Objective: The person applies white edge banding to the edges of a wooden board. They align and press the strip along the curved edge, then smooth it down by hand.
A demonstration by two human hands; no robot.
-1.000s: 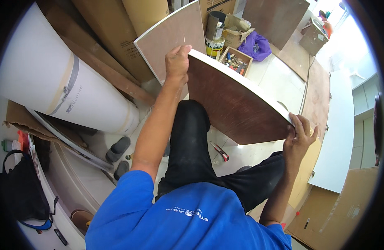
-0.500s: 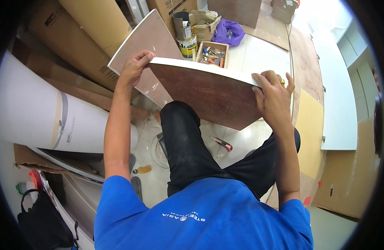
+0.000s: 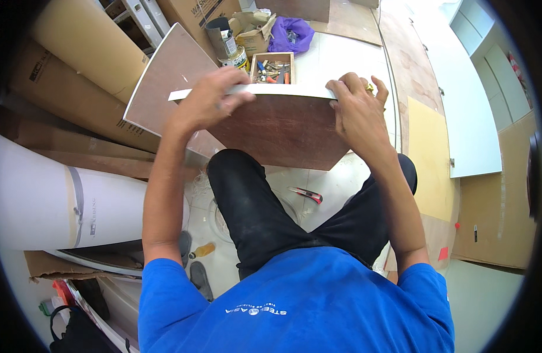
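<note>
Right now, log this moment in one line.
left hand: at brown panel, upper edge; right hand: gripping same edge; utility knife: on floor

We see a purple bag beside an open carton, and grey slippers near an amber bottle.

Held panel: brown, wood-like face is being shown, dull and faintly streaked; along its edge strip, smooth white finish is being seen. Glossy pale tile is being noted on the floor. Matt brown cardboard is being presented by the right-hand carton, creased purple plastic-looking sheet by the bag, pale wood by the tool tray. Matt black cloth is being shown by the trousers, blue cloth by the shirt.
</note>
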